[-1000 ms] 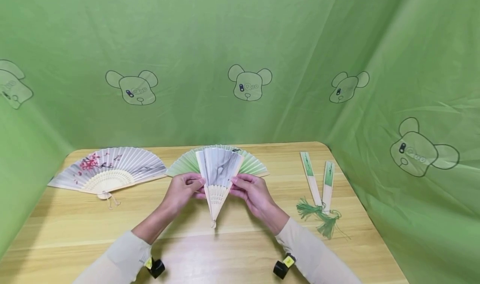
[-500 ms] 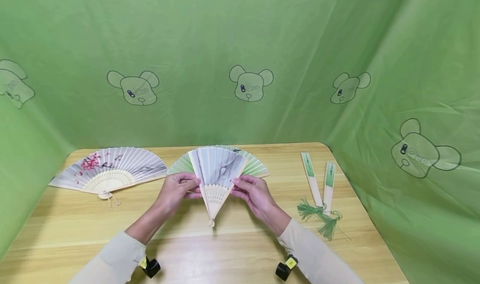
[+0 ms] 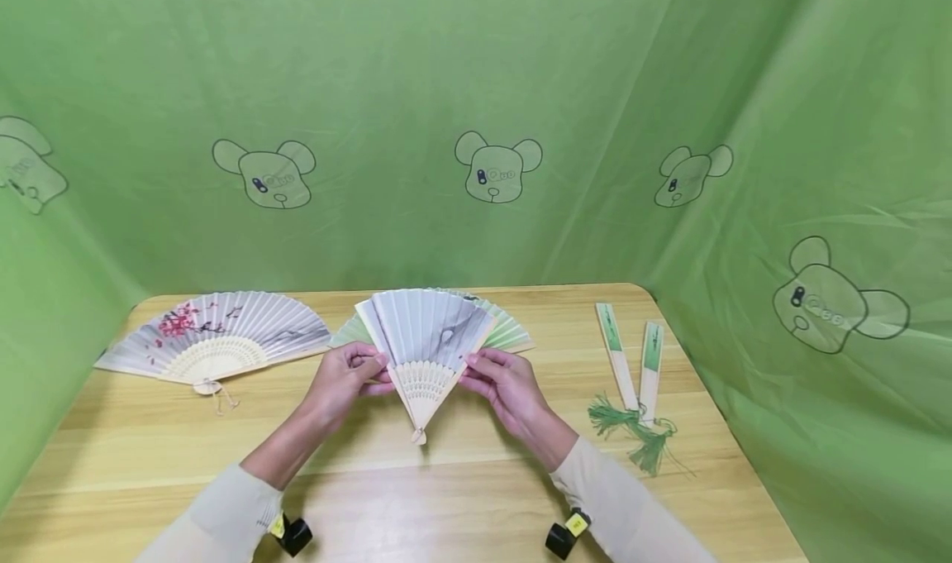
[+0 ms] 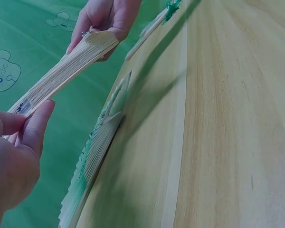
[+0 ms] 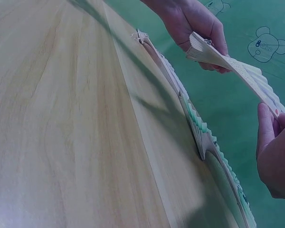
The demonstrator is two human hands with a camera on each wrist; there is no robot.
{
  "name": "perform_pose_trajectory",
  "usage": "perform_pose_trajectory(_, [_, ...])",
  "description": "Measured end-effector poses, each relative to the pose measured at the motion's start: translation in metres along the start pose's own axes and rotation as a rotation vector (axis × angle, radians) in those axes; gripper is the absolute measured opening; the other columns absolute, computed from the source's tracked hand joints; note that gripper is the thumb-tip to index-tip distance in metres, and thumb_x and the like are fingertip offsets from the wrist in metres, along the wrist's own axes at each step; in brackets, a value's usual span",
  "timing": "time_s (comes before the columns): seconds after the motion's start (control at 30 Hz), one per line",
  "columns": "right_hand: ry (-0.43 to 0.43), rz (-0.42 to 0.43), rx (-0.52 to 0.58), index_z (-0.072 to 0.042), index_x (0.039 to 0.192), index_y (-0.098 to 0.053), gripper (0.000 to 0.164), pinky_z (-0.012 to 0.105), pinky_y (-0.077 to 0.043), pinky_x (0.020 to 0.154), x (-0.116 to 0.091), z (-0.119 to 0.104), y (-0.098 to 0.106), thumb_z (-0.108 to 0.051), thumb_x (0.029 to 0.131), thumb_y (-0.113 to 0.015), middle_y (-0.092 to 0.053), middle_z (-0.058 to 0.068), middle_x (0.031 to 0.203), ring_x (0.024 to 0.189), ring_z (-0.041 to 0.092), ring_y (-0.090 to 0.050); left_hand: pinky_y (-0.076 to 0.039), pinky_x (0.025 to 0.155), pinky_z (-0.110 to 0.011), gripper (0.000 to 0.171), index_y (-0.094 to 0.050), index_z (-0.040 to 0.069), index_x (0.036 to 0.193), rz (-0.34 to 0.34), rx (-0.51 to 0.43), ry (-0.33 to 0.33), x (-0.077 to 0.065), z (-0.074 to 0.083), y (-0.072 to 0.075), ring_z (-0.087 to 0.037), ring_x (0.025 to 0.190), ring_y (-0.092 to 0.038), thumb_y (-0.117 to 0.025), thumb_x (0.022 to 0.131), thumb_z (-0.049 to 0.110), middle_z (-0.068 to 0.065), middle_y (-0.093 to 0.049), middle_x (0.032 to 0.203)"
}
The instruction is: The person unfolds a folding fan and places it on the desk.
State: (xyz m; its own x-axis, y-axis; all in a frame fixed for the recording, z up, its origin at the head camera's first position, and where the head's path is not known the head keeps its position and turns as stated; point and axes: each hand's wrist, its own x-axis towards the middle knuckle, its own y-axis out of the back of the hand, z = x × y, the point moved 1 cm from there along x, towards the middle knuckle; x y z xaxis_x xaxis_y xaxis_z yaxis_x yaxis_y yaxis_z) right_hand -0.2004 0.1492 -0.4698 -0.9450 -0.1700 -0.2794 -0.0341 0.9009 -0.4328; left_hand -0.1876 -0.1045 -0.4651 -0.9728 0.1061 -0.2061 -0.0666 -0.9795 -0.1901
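Note:
My left hand (image 3: 345, 381) pinches the left edge of a partly spread grey-white folding fan (image 3: 424, 331) between thumb and fingers. On its other edge, my right hand (image 3: 506, 385) holds the outer rib the same way. The fan is raised above the table, its pale slatted ribs narrowing to a pivot that points toward me. Behind it, a green folding fan (image 3: 513, 329) lies spread and is partly covered by the held one. Both wrist views show the held fan (image 4: 69, 69) from the side, with the green fan (image 5: 213, 147) below it on the table.
To the left, another spread grey-white fan (image 3: 230, 323) with pink blossoms lies on the wooden table (image 3: 416, 513). On the right lie two closed fans, a left one (image 3: 617, 356) and a right one (image 3: 651, 373), with green tassels (image 3: 649, 449). A green cloth (image 3: 387, 67) surrounds the table.
The held fan has spread wider, from a narrow wedge to a broader one. My left hand has shifted left with its edge, while my right hand has stayed nearly in place.

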Motion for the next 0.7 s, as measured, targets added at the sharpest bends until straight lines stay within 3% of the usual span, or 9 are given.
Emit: perform_pose_trajectory(0.7, [0.056, 0.049, 0.065, -0.001, 0.094, -0.061, 0.007, 0.027, -0.067, 0.077, -0.0021, -0.0039, -0.0012, 0.003, 0.089, -0.064, -0.067, 0.008, 0.083, 0.073, 0.015, -0.067, -0.066, 0.082, -0.034, 0.013, -0.050, -0.006, 0.105, 0.052, -0.056, -0.039, -0.0057, 0.0077, 0.0005, -0.014, 0.077, -0.067, -0.057, 0.095, 0.001, -0.003, -0.065, 0.083])
